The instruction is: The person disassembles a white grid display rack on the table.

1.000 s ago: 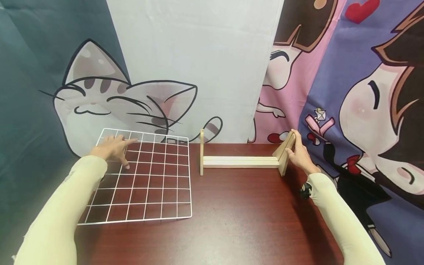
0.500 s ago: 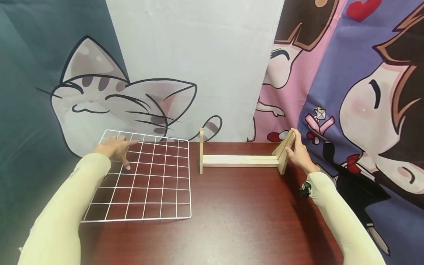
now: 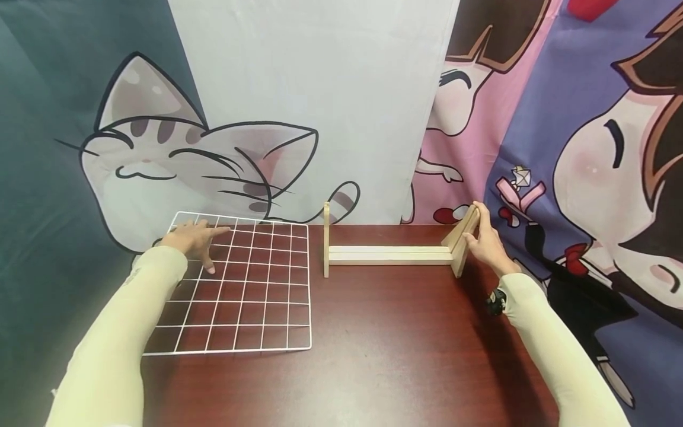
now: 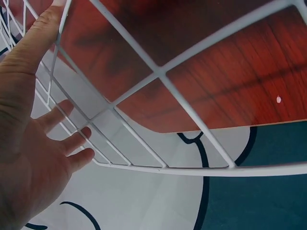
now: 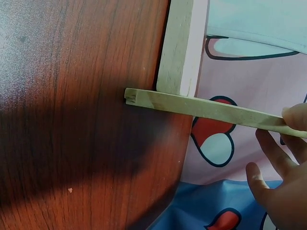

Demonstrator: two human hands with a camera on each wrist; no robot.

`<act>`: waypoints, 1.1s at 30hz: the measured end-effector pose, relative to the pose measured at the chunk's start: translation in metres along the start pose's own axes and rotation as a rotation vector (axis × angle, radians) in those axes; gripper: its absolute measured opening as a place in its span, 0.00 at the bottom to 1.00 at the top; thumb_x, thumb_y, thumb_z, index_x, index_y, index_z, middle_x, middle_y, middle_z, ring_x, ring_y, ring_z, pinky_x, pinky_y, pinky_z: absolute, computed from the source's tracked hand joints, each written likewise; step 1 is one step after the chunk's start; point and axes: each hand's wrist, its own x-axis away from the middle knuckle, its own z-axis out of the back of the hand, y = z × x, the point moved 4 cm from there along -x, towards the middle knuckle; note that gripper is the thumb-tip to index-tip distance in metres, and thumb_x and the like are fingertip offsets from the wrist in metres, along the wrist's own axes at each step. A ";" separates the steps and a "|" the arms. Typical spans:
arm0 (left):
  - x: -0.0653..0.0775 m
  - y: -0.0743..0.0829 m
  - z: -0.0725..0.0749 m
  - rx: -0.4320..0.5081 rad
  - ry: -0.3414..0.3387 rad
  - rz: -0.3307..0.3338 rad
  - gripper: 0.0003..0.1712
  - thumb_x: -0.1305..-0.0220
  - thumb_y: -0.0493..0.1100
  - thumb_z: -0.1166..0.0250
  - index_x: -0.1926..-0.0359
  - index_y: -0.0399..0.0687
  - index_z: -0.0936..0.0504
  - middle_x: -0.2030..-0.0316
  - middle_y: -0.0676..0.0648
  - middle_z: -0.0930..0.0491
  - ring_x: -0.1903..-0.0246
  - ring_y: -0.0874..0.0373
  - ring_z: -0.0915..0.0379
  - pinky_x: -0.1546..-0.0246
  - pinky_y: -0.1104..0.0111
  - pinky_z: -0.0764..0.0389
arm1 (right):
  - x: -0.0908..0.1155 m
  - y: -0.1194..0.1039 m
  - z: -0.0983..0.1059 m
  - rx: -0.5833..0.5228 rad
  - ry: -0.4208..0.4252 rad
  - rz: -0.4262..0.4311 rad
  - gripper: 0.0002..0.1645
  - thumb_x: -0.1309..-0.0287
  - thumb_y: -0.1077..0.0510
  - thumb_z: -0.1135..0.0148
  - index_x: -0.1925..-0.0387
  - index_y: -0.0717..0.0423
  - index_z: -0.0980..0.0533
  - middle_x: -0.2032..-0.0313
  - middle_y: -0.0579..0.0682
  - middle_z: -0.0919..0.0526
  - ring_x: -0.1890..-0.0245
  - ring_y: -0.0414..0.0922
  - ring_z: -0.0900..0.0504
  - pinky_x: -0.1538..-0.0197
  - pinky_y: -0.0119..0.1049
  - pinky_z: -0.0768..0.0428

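A white wire grid panel (image 3: pixel 251 290) shows over the left side of the table, its far edge overlapping the wall. My left hand (image 3: pixel 192 238) holds it by its left part, with thumb and index finger spread over the wires. In the left wrist view, fingertips (image 4: pixel 86 132) meet the wires. To the panel's right stands a wooden stand (image 3: pixel 389 255), two upright end boards joined by a long crossbar. My right hand (image 3: pixel 488 243) pinches the top of its right end board (image 5: pixel 216 110), thumb on one face and fingers on the other.
The dark red tabletop (image 3: pixel 363 356) carries both things. Behind it hangs a printed cloth backdrop (image 3: pixel 320 89) with cartoon figures, close to the stand. On the right, the backdrop runs near my right forearm.
My left hand has shifted right, and the panel's left side has moved with it, so the panel looks narrower. My right hand keeps its hold on the stand. The head view has shifted slightly.
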 end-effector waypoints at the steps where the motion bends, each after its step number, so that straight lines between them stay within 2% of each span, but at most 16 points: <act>1: -0.001 0.001 -0.001 0.014 -0.001 0.001 0.72 0.73 0.65 0.17 0.24 0.56 0.41 0.37 0.25 0.36 0.44 0.20 0.35 0.50 0.27 0.30 | 0.000 -0.001 0.001 0.000 0.001 0.000 0.52 0.41 0.73 0.42 0.23 0.46 0.56 0.33 0.75 0.35 0.49 0.74 0.25 0.50 0.68 0.28; 4: -0.003 0.002 -0.007 0.047 -0.022 0.001 0.71 0.71 0.64 0.18 0.23 0.57 0.43 0.32 0.23 0.42 0.37 0.16 0.45 0.44 0.25 0.39 | 0.001 -0.002 0.002 0.004 -0.005 -0.003 0.53 0.41 0.73 0.42 0.23 0.46 0.56 0.34 0.75 0.35 0.50 0.74 0.24 0.51 0.69 0.27; 6: -0.003 0.004 -0.011 0.057 -0.040 0.002 0.71 0.70 0.64 0.18 0.23 0.58 0.44 0.31 0.23 0.43 0.35 0.16 0.47 0.42 0.25 0.41 | 0.001 -0.003 0.001 0.005 -0.010 -0.006 0.53 0.41 0.73 0.42 0.23 0.45 0.56 0.35 0.76 0.35 0.50 0.74 0.24 0.52 0.68 0.27; 11: -0.007 0.007 -0.020 0.037 -0.059 -0.002 0.75 0.74 0.68 0.19 0.23 0.57 0.44 0.34 0.25 0.39 0.39 0.19 0.40 0.45 0.27 0.33 | 0.003 -0.002 0.000 0.008 -0.009 -0.011 0.53 0.41 0.73 0.41 0.23 0.45 0.56 0.34 0.75 0.35 0.51 0.73 0.24 0.53 0.67 0.26; 17: -0.011 0.007 -0.028 0.044 -0.055 0.015 0.78 0.79 0.70 0.19 0.23 0.56 0.44 0.41 0.29 0.34 0.49 0.30 0.32 0.51 0.33 0.26 | 0.002 -0.004 0.003 0.002 -0.007 -0.006 0.53 0.41 0.73 0.42 0.23 0.45 0.56 0.34 0.76 0.35 0.52 0.72 0.23 0.53 0.66 0.26; 19: -0.012 0.006 -0.030 0.056 -0.054 0.016 0.78 0.79 0.70 0.19 0.23 0.56 0.44 0.41 0.29 0.34 0.49 0.30 0.32 0.51 0.33 0.26 | 0.001 -0.005 0.003 0.002 -0.009 -0.007 0.53 0.41 0.73 0.42 0.23 0.45 0.56 0.34 0.75 0.35 0.51 0.72 0.24 0.52 0.67 0.27; 25: -0.011 0.003 -0.039 0.104 -0.073 0.012 0.78 0.79 0.70 0.20 0.23 0.57 0.46 0.35 0.26 0.40 0.39 0.19 0.40 0.48 0.26 0.32 | 0.001 -0.005 0.001 0.004 -0.019 -0.007 0.53 0.40 0.73 0.42 0.23 0.45 0.57 0.33 0.75 0.35 0.48 0.73 0.24 0.49 0.68 0.28; 33: -0.011 0.005 -0.043 0.117 -0.102 0.008 0.78 0.78 0.69 0.19 0.23 0.57 0.47 0.35 0.27 0.39 0.40 0.23 0.38 0.53 0.29 0.28 | 0.000 -0.002 0.002 0.015 -0.015 -0.022 0.52 0.40 0.71 0.42 0.23 0.44 0.56 0.34 0.75 0.34 0.53 0.71 0.23 0.53 0.66 0.26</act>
